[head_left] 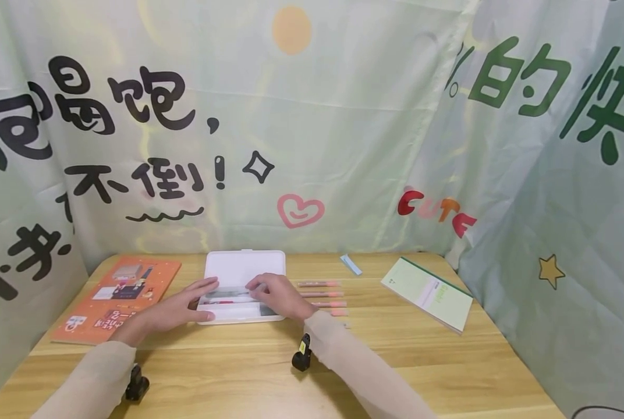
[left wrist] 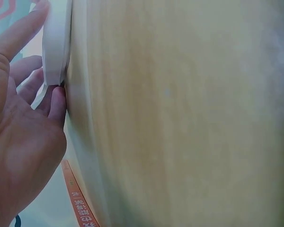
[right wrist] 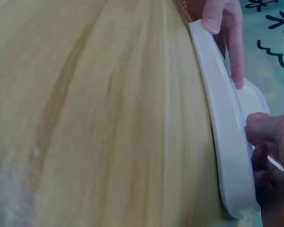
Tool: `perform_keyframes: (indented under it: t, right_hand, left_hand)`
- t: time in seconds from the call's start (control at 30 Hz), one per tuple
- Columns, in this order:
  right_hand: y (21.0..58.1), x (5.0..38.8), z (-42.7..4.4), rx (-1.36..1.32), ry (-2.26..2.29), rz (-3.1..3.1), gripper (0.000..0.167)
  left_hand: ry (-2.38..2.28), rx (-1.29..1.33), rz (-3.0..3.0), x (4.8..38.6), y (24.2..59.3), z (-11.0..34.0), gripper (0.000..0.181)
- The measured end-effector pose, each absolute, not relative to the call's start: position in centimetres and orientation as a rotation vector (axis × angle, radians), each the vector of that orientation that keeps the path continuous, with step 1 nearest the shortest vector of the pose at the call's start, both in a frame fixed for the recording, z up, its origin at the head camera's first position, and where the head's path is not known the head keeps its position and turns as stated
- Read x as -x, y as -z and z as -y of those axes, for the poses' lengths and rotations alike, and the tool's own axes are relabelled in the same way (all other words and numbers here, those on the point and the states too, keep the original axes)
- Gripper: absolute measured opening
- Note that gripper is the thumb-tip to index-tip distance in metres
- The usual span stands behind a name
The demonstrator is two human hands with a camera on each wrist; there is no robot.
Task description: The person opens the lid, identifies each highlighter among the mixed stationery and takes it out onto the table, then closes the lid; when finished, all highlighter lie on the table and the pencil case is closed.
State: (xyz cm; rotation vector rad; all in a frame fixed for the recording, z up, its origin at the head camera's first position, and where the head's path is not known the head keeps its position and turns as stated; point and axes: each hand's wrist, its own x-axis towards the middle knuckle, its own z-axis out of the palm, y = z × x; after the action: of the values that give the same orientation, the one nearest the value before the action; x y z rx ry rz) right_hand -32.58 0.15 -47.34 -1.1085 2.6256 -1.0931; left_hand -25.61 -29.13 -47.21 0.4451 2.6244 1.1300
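Note:
A white pencil case stands with its lid raised at the back, several pens lying inside. My left hand holds the case's left end, thumb at the front corner, other fingers along the side and toward the lid. In the left wrist view, the fingers of this hand bend around the end of the case. My right hand reaches into the case from the right with curled fingers. Its thumb and fingers are over the inside in the right wrist view; whether they pinch a pen is hidden.
Several pens with pink ends lie in a row right of the case, partly behind my right wrist. An orange book lies on the left. Farther right are a small blue strip and a green notebook. Printed curtains enclose the wooden table.

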Motion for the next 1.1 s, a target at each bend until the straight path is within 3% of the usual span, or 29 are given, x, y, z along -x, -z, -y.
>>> perform_keyframes:
  t: [0.3, 1.1]
  right_hand:
    - [46.4, 32.3, 1.1, 1.204, 0.715, -2.823, 0.017]
    - [45.2, 31.7, 0.6, 1.167, 0.656, -2.805, 0.013]
  left_hand:
    - [-1.123, -0.451, -2.628, 25.6, 47.1, 29.1, 0.088]
    - [-1.130, -0.506, -2.643, 25.5, 47.0, 29.0, 0.087]
